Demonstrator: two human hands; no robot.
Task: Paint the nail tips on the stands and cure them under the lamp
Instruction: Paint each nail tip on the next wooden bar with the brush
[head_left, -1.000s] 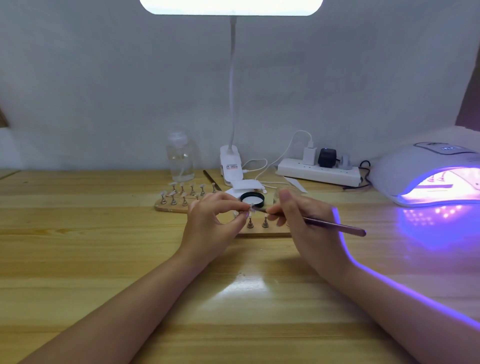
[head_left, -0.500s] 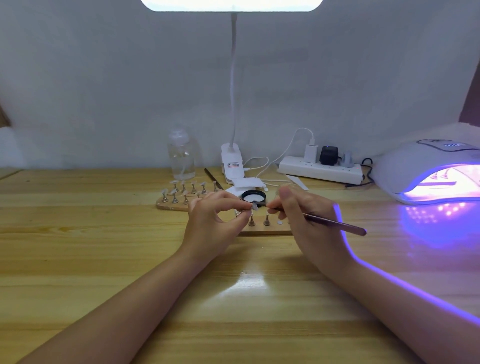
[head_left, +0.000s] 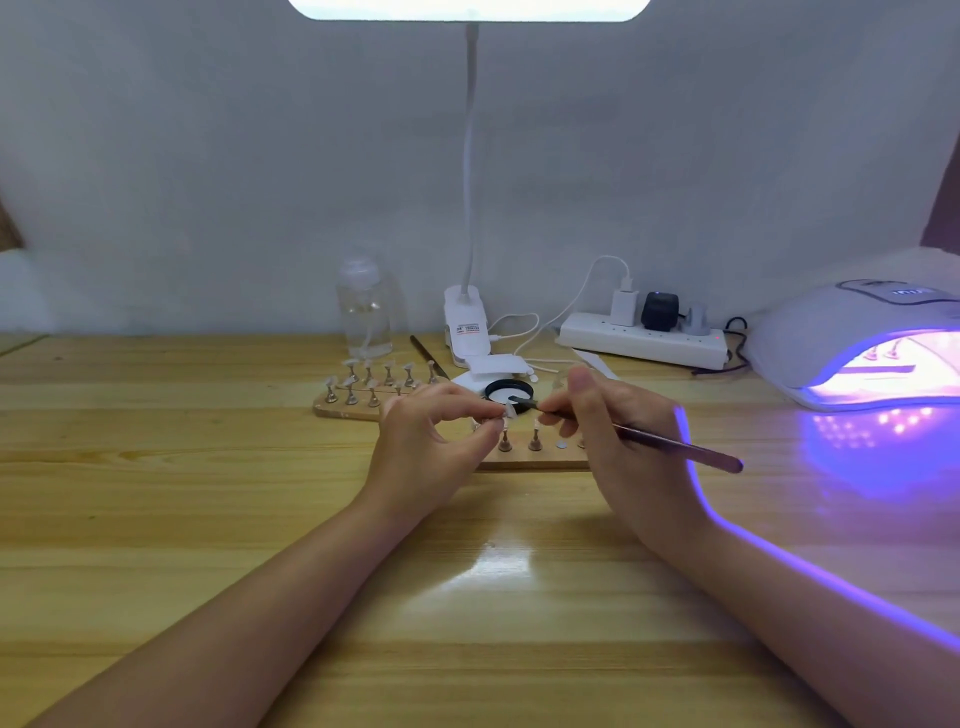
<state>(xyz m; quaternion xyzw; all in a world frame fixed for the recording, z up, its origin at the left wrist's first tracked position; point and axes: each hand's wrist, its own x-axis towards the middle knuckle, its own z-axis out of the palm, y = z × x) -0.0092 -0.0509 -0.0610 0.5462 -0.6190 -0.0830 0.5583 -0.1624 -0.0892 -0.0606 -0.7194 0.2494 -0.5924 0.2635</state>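
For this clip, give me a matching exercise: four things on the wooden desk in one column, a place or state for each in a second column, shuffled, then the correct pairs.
Things
1. White dome-shaped curing lamp
2. Thin dark-handled brush
3. Clear plastic bottle
4. White power strip

Places or states
A. Held in the right hand, tip at a nail tip that the left hand pinches
B. Far right, glowing purple inside
C. By the wall, plugs in it
D. Behind the far wooden board of nail stands, near the desk's back edge

Pairs: 1-B, 2-A, 3-D, 4-C
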